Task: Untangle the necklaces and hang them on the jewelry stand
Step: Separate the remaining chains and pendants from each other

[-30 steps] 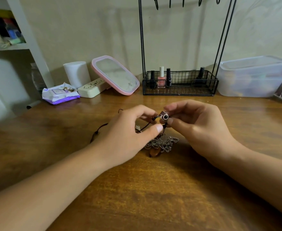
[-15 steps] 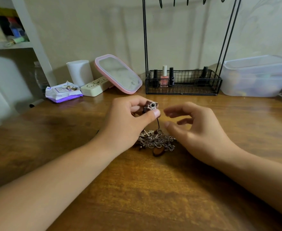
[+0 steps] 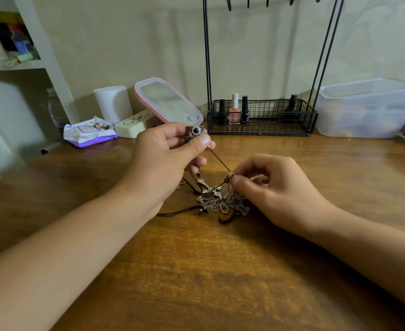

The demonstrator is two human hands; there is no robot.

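partly, stand hooks (image 3: 267,1) cropped above

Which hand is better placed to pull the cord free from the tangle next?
Probably the left hand: it already pinches the camera pendant raised above the table, with the cord taut. The right hand pinches the cord at the tangled chains, anchoring them.

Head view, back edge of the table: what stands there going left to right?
Purple wipes packet → white cylinder → cream case → pink-rimmed mirror → black wire basket of the jewelry stand, with nail polish bottles inside → clear plastic box.
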